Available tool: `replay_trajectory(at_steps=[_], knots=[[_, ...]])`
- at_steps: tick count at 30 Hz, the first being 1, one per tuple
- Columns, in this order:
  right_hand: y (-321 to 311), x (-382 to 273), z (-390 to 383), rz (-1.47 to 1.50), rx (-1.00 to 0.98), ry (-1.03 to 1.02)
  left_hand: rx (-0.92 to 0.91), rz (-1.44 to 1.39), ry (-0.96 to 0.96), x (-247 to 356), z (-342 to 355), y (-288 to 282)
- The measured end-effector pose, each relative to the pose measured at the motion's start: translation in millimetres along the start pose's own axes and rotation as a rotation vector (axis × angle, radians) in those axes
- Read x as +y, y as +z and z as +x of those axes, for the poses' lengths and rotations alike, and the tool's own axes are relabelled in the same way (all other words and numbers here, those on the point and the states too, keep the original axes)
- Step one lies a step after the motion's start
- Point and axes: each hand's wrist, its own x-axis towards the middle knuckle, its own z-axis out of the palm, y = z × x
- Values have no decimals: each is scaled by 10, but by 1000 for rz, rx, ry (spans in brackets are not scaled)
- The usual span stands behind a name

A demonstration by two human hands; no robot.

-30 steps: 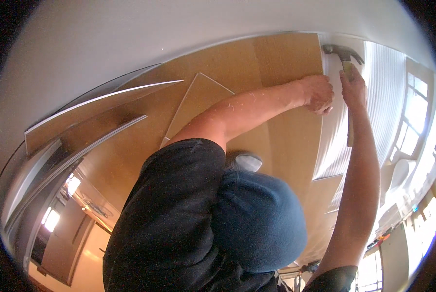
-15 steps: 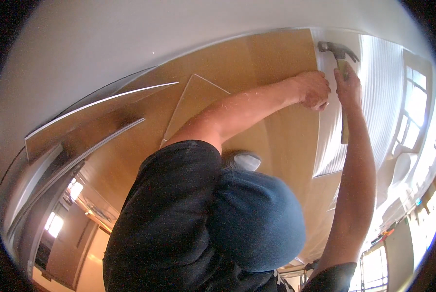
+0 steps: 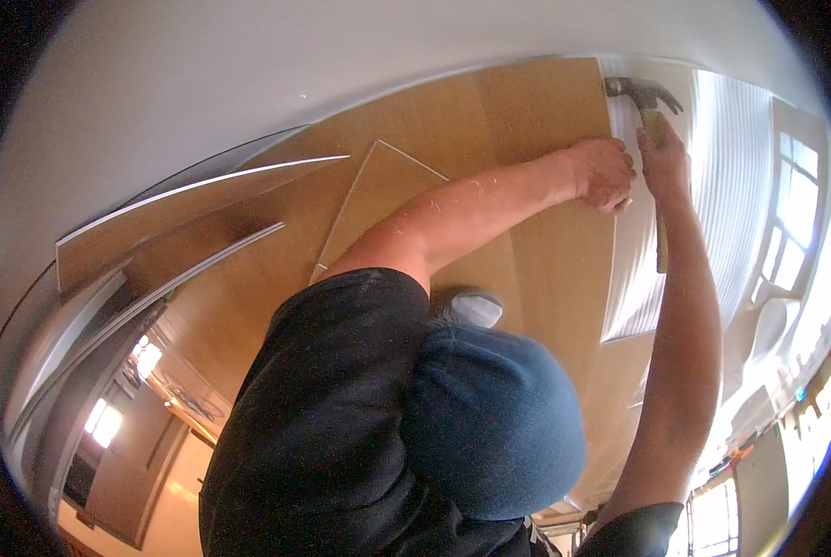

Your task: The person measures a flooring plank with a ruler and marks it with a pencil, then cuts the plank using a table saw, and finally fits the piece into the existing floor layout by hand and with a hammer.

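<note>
My right hand grips the wooden handle of a claw hammer. Its dark metal head is beside the right end of the wood-look flooring, with the claw pointing right; whether it touches the end is unclear. Just left of it, my left hand is curled closed at that same end, over the edge of the boards. The fingertips are partly hidden, so what they press on or hold cannot be made out. My left forearm crosses over the flooring.
Shiny ribbed underlay covers the floor to the right, towards bright windows. A pale wall runs along the far side. Loose boards stick up at the left. My blue-clad knee and a shoe are on the flooring below.
The hammer head has shifted slightly left, closer to the end of the boards. My left hand stays curled in the same place there. The whole view has moved a little.
</note>
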Motion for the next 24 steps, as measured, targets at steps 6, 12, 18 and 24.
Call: replay_trajectory(at_steps=[6,12,18,24], knots=[[-53,29,34,-5,-40,-22,23,11,4,-8,6,36],[-64,-28,28,-8,-40,-110,59,20,13,-22,-27,41],[-31,-85,-21,89,-67,19,96,-8,49,-27,49,90],[-104,38,-206,52,0,91,39,-31,-56,72,-83,-26]])
